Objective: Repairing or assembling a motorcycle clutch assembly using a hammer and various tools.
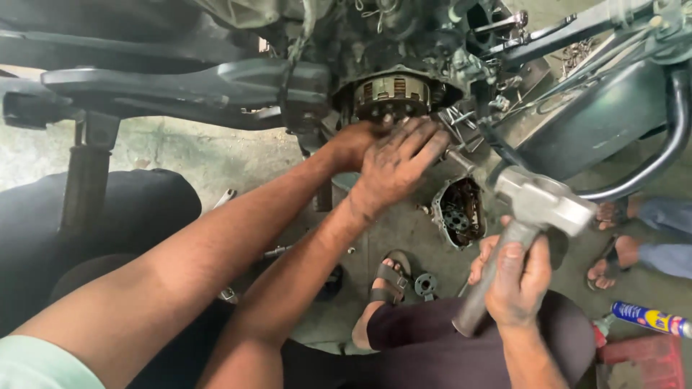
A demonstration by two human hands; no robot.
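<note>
Both my hands are at the exposed round clutch assembly (393,97) on the side of a motorcycle engine. My left hand (352,140) reaches in just below the clutch, its fingers hidden under my other hand. My right hand (400,162), greasy, lies over it with fingers stretched up against the clutch's lower edge, and I see nothing in it. To the right, a co-worker's hand (515,284) grips the handle of a heavy metal hammer (537,198), whose head is raised beside the engine. Fingers of a second hand (481,259) touch the handle.
A removed engine cover (459,212) lies on the concrete floor, with a small round part (425,284) near a sandalled foot (386,281). A spray can (652,319) and red box (641,360) sit at the right. Another person's feet (613,238) stand beside the curved exhaust pipe (674,133).
</note>
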